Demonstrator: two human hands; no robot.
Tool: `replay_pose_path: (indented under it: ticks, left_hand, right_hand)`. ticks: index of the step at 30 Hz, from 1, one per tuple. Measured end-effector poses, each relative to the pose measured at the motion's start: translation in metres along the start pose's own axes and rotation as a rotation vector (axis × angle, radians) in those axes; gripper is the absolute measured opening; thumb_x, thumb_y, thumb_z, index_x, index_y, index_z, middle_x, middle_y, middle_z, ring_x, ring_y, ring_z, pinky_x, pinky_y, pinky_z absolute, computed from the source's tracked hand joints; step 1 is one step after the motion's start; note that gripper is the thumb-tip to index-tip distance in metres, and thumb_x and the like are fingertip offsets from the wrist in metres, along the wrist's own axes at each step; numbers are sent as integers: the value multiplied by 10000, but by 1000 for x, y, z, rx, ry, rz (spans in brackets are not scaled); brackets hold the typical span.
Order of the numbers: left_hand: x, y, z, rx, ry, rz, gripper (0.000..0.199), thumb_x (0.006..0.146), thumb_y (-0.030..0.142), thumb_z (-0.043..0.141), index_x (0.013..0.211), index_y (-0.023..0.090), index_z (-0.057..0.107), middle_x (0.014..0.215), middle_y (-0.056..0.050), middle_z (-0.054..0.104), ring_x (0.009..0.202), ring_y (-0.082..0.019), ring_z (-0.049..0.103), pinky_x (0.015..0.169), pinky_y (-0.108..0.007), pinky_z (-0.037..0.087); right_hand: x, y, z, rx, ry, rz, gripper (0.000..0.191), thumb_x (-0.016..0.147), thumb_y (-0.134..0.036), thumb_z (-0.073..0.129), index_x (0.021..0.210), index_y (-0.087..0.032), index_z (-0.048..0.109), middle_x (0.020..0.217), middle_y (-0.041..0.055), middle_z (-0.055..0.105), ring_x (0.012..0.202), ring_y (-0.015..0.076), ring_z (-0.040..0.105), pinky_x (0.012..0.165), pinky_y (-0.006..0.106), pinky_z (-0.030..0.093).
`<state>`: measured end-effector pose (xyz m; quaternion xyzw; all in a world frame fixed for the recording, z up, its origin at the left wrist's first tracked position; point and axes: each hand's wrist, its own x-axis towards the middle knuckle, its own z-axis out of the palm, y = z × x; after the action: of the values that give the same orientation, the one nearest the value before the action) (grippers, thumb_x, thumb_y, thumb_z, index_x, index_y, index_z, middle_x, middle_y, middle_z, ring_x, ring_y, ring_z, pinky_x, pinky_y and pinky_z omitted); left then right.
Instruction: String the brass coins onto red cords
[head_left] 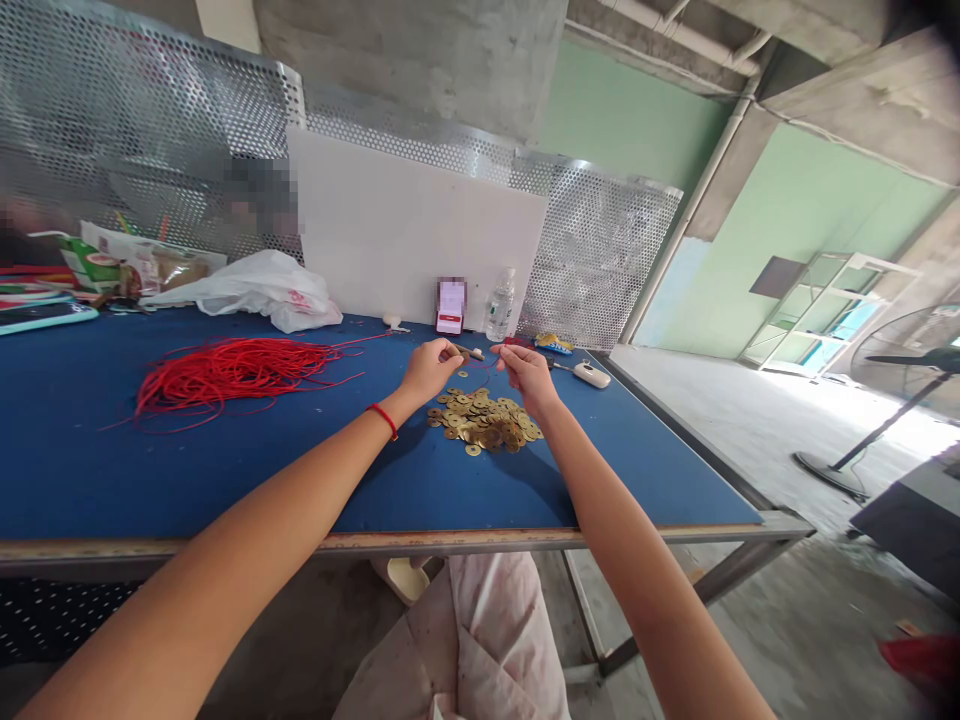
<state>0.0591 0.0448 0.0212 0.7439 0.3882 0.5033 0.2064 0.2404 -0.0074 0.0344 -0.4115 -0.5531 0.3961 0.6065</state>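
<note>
Above the blue tabletop (315, 470), my left hand (431, 370) is closed in a pinch on what looks like a brass coin, seen edge-on and small. My right hand (527, 376) pinches a thin red cord, whose strand dips between the two hands. Just below both hands lies a heap of brass coins (487, 420) with holes in their middles. One loose coin (472, 450) sits at the near side of the heap. To the left of my left hand, a large bundle of red cords (232, 375) is spread on the table.
A phone (450, 305) and a clear plastic bottle (500, 305) stand by the white board (412, 220) at the back. A white plastic bag (262, 290) lies back left. A white key fob (592, 374) and a small blue-yellow packet (553, 344) are at the right.
</note>
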Motion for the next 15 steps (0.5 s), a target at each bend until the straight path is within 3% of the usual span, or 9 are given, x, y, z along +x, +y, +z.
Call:
replay_pose_path:
  ticks: [3, 15]
  left_hand:
    - [-4, 2, -1, 148, -42, 72, 114, 803, 280, 577, 734, 191, 602, 765, -43, 679, 695, -184, 583, 637, -283, 385]
    - [-11, 12, -2, 397, -96, 222, 127, 875, 259, 509, 798, 189, 582, 872, -48, 659, 766, -189, 573, 647, -291, 359]
  right_hand:
    - [-2, 1, 1, -81, -13, 93, 398, 639, -474, 716, 871, -151, 740, 549, -51, 459, 448, 48, 207, 421, 231, 118]
    - [-11, 3, 12, -254, -168, 268, 208, 666, -343, 665, 655, -142, 718, 547, -31, 502, 420, 44, 237, 435, 265, 104]
